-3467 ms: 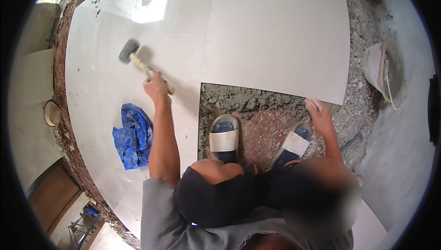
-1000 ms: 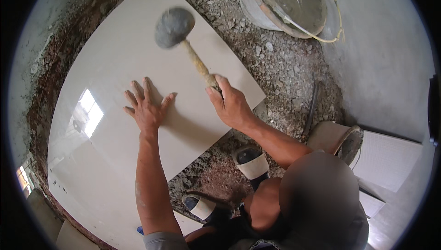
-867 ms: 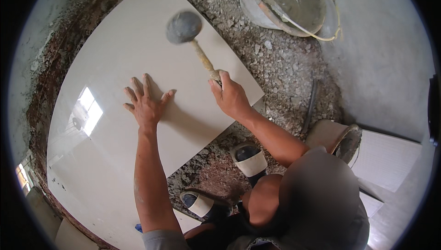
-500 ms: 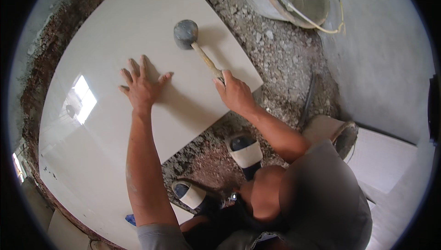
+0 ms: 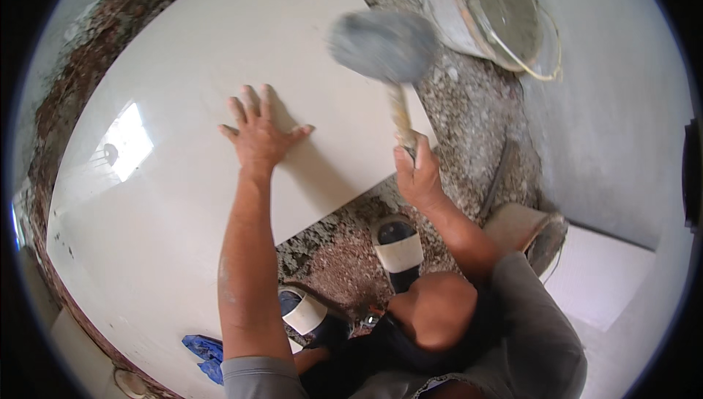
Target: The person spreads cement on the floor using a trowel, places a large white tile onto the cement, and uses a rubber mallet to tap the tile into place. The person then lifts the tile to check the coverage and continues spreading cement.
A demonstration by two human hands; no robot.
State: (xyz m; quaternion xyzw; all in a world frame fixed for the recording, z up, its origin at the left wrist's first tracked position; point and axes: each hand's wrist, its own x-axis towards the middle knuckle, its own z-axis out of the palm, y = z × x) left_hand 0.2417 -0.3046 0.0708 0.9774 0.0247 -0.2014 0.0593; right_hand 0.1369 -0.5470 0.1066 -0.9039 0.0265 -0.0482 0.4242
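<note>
A large glossy cream tile (image 5: 190,54) covers much of the floor before me. Flat on its surface lies my left hand (image 5: 261,137), fingers spread, holding nothing. My right hand (image 5: 421,172) is closed round the wooden handle of a rubber mallet (image 5: 384,46). The mallet's dark grey head is raised over the tile's right edge and smeared by motion. The lower end of the handle is hidden in my fist.
A bucket of wet grey mortar (image 5: 505,14) stands at the far right on rubble (image 5: 469,113). Nearer lies a second bucket (image 5: 523,234), tipped over, beside a white panel (image 5: 597,274). Blue crumpled plastic (image 5: 207,355) rests at the lower left. My sandalled feet (image 5: 399,245) are on the rough ground.
The mallet has risen off the tile and swung to the right with my right hand. My left hand stays spread on the tile, appearing farther right as the view shifts.
</note>
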